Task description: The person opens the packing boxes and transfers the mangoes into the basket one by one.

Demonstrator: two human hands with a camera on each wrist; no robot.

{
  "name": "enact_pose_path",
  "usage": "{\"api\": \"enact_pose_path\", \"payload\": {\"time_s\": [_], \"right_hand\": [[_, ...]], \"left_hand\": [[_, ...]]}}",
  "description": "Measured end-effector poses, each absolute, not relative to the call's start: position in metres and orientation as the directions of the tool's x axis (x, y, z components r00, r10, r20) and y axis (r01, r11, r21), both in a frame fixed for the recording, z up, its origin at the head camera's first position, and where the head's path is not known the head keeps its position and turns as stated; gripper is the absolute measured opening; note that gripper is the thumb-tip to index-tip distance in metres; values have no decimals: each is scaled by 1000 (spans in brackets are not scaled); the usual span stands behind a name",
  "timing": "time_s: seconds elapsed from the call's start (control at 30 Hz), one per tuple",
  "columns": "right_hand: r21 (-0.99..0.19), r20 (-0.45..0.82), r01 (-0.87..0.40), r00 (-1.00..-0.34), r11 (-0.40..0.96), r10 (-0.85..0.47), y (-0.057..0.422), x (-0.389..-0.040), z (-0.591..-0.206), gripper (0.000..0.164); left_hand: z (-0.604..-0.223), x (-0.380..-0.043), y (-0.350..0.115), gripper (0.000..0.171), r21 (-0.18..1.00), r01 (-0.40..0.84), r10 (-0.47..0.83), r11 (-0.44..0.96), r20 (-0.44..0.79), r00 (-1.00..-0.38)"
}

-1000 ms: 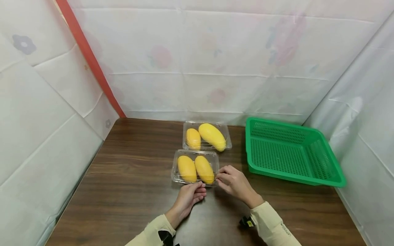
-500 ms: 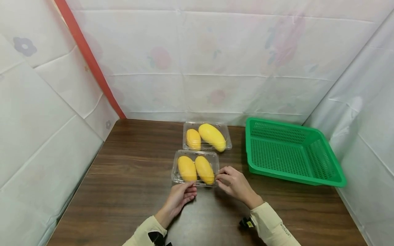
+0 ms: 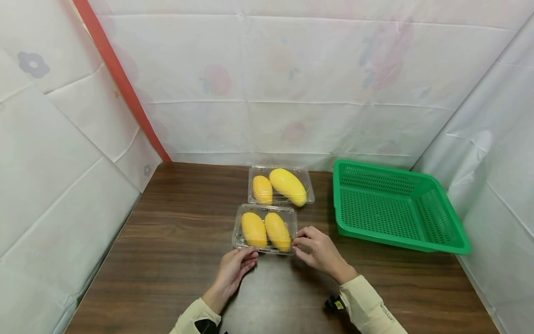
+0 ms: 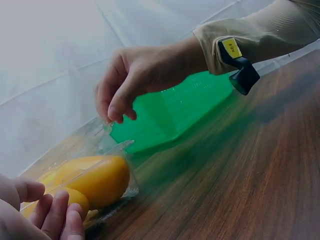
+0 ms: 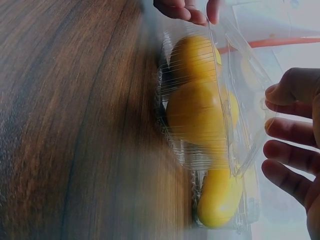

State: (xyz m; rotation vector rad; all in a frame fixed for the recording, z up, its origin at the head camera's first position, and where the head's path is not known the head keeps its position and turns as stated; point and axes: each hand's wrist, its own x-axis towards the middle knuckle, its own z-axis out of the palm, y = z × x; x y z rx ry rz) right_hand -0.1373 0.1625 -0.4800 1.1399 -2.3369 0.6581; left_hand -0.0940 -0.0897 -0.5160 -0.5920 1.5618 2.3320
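Observation:
A clear plastic clamshell box (image 3: 237, 235) stands in the middle of the table, with two yellow mangoes (image 3: 253, 229) inside. At its front edge, left of centre, my left hand (image 3: 231, 273) pinches the rim between thumb and finger. My right hand (image 3: 319, 250) pinches the front right corner of the lid (image 5: 245, 115); the right wrist view shows the lid slanting up from the base, its edge between thumb and fingertip, the other fingers spread. The left wrist view has my left fingers (image 4: 55, 215) partly covering the nearer mangoes.
Right behind stands a second clear clamshell box (image 3: 309, 178) with two mangoes, the larger one (image 3: 288, 186) reaching over its front rim. An empty green plastic basket (image 3: 400, 243) sits to the right on the brown wooden table (image 3: 175, 250). White sheeting (image 3: 267, 130) encloses the sides and back.
My left hand has slid leftward along the front rim of the nearer box. My right hand stays at the front right corner, and the boxes have hardly moved.

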Motion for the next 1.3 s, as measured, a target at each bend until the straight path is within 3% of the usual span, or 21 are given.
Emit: {"api": "enact_pose_path", "payload": {"time_s": [0.47, 0.83, 1.3], "right_hand": [[-177, 565, -821, -537, 543, -626, 163, -136, -488, 15], [-31, 646, -851, -416, 524, -639, 147, -138, -498, 20], [50, 682, -820, -389, 570, -619, 134, -133, -500, 18]], "left_hand": [[-519, -93, -89, 18, 809, -428, 8, -403, -465, -885], [-520, -93, -88, 7, 804, -421, 8, -420, -461, -887], [-518, -91, -86, 11, 803, -427, 26, -415, -459, -888]]}}
